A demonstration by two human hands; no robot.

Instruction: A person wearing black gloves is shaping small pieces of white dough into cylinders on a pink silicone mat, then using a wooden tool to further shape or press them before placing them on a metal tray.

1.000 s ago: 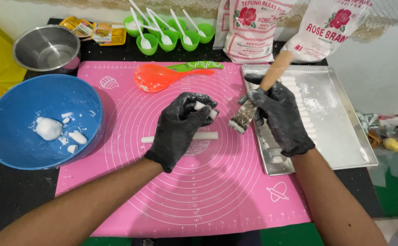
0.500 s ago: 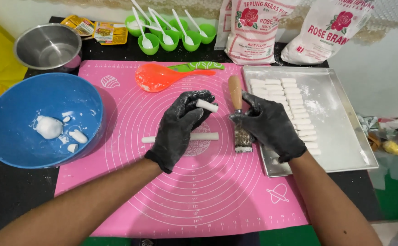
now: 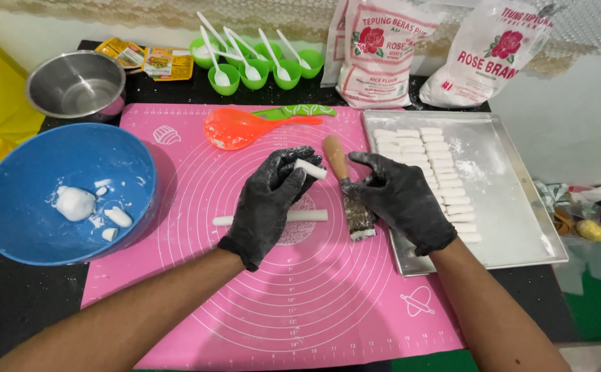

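My left hand [image 3: 269, 203], in a black glove, pinches a short white dough piece [image 3: 311, 169] at its fingertips above the pink silicone mat [image 3: 245, 303]. A thin white dough rope [image 3: 309, 215] lies on the mat under that hand. My right hand [image 3: 400, 200], also in a black glove, has its fingers spread and its thumb resting against a scraper with a wooden handle [image 3: 336, 157]. The scraper lies flat on the mat beside the metal tray [image 3: 514, 207]. Rows of cut dough pieces [image 3: 445, 172] fill the tray's left half.
At the left, a blue bowl [image 3: 32, 172] holds dough lumps [image 3: 75, 203], with a steel bowl [image 3: 73, 83] behind it. An orange spoon [image 3: 235, 127] lies on the mat's far edge. Green cups with white spoons [image 3: 256, 65], sachets [image 3: 145, 58] and two flour bags [image 3: 383, 52] line the back.
My right hand brought the scraper down from over the tray, laid it flat on the mat and spread its fingers. My left hand still holds the dough piece.
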